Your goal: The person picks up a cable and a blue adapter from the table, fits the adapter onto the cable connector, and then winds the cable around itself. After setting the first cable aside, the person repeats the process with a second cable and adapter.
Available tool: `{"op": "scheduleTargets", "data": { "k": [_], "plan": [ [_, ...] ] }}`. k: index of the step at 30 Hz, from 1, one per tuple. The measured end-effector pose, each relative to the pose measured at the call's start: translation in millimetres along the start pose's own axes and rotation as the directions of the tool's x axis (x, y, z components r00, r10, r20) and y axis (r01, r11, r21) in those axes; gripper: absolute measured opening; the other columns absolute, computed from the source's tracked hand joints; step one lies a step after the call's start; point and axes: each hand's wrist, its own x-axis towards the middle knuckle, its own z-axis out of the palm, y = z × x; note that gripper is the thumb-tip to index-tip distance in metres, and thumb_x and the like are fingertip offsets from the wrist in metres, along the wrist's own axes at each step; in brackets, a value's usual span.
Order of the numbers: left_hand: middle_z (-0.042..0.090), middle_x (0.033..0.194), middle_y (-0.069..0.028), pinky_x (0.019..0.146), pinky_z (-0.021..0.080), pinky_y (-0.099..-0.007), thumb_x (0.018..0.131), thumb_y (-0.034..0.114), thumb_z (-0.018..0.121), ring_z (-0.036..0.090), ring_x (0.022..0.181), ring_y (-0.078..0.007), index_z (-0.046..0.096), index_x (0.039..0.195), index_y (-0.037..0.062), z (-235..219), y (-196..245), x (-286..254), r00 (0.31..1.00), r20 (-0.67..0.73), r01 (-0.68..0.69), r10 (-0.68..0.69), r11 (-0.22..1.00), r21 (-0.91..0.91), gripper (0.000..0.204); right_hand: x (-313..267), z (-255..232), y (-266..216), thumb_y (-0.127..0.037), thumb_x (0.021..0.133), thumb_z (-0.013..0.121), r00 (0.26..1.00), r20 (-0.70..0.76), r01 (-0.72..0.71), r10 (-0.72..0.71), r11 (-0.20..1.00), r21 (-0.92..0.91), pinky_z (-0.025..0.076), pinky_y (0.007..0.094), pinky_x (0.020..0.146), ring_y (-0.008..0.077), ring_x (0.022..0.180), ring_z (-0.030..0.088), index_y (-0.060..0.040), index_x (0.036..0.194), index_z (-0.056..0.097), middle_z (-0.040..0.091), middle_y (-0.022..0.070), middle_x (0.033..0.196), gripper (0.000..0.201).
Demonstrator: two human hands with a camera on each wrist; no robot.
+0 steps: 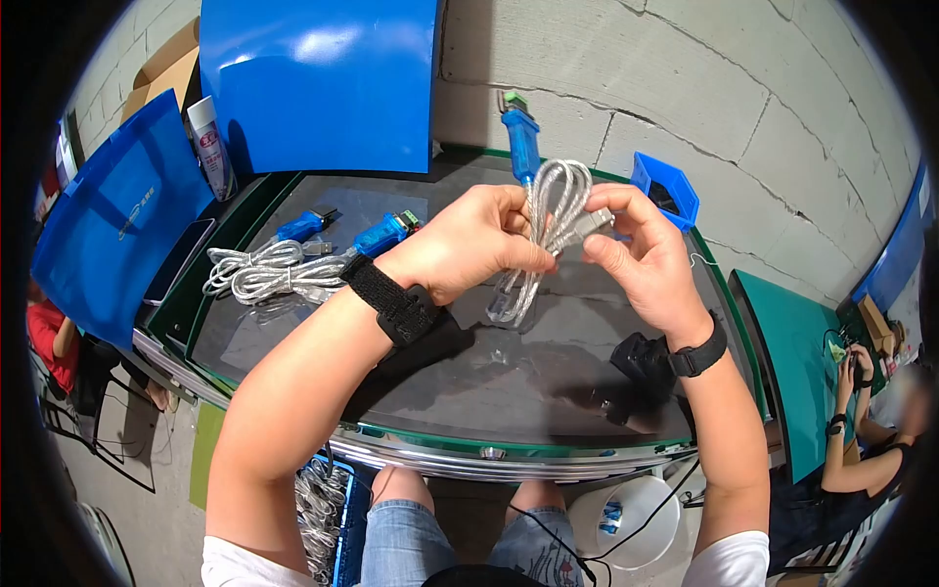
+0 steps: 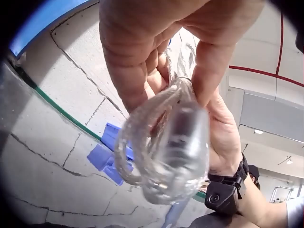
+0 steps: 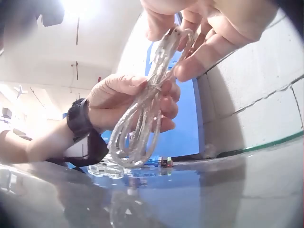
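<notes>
A coiled clear-silver cable (image 1: 562,210) is held up over the table, with a blue adapter (image 1: 523,142) bearing a green terminal at its top. My left hand (image 1: 469,240) grips the coil's middle between thumb and fingers. At the USB plug (image 1: 592,225), my right hand (image 1: 646,249) has its thumb and fingers curled round the plug end. In the left wrist view, a blurred clear plastic piece with a dark core (image 2: 183,137) hangs by the loops below my left hand (image 2: 175,42). The right wrist view shows the coil (image 3: 137,123) between my left hand (image 3: 128,102) and right hand (image 3: 213,33).
Two coiled cables (image 1: 269,269) with blue adapters lie on the dark table (image 1: 489,362), left. Behind stand a blue panel (image 1: 318,88), a spray can (image 1: 210,147) and a blue bin (image 1: 670,191). A cable-filled crate (image 1: 328,519) and white bucket (image 1: 636,528) are below. Another person sits right.
</notes>
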Motion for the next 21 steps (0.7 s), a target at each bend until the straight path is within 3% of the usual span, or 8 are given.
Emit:
{"op": "scheduleTargets", "data": {
  "k": [2,6,9,11,21],
  "plan": [
    [0.065,0.095,-0.0082,0.080,0.051,-0.0278,0.077,-0.002,0.068,0.064,0.083,-0.0146,0.056,0.105,-0.0035,-1,3,-1,0.999,-0.046,0.009,-0.011,0.999,-0.053,0.031,1,-4,-3,-0.011,0.085,0.067,0.987,0.003,0.157,-0.162,0.952,-0.264,0.051,0.0222,0.070,0.0095,0.089,0.056,-0.0032,0.098,0.059,0.053,0.0031,0.102,0.018],
    [0.065,0.093,-0.0087,0.078,0.052,-0.0273,0.078,0.001,0.067,0.064,0.080,-0.0151,0.055,0.104,-0.0032,2,4,-2,0.999,-0.029,0.020,-0.022,0.998,-0.059,0.028,1,-8,-3,-0.011,0.084,0.068,0.988,0.002,0.145,-0.152,0.942,-0.303,0.050,0.0218,0.070,0.0096,0.089,0.054,-0.0034,0.090,0.062,0.051,0.0034,0.102,0.012],
    [0.064,0.091,-0.0085,0.077,0.052,-0.0269,0.080,0.002,0.066,0.064,0.079,-0.0149,0.055,0.105,-0.0039,4,2,0,0.999,0.030,0.028,-0.024,0.993,-0.112,0.028,1,-11,0,-0.011,0.085,0.067,0.994,-0.005,0.103,-0.107,0.974,-0.203,0.050,0.0221,0.070,0.0097,0.087,0.054,-0.0017,0.087,0.061,0.050,0.0032,0.100,0.012],
    [0.064,0.082,-0.0075,0.066,0.049,-0.0228,0.077,0.000,0.066,0.062,0.071,-0.0110,0.058,0.096,-0.0039,6,1,0,1.000,-0.004,-0.002,0.001,0.987,-0.162,0.020,1,-13,1,-0.011,0.085,0.066,0.999,0.000,0.035,-0.035,0.996,-0.087,0.049,0.0222,0.070,0.0099,0.087,0.053,-0.0008,0.085,0.061,0.048,0.0033,0.098,0.012],
    [0.065,0.083,-0.0073,0.068,0.050,-0.0226,0.078,0.000,0.066,0.062,0.073,-0.0113,0.058,0.095,-0.0040,8,3,-2,0.999,0.009,-0.038,0.040,0.990,-0.139,0.019,1,-15,2,-0.017,0.088,0.063,0.996,0.087,-0.033,0.024,0.995,0.100,0.051,0.0243,0.072,0.0102,0.086,0.052,-0.0005,0.080,0.061,0.047,0.0032,0.100,0.018]
  ]
}}
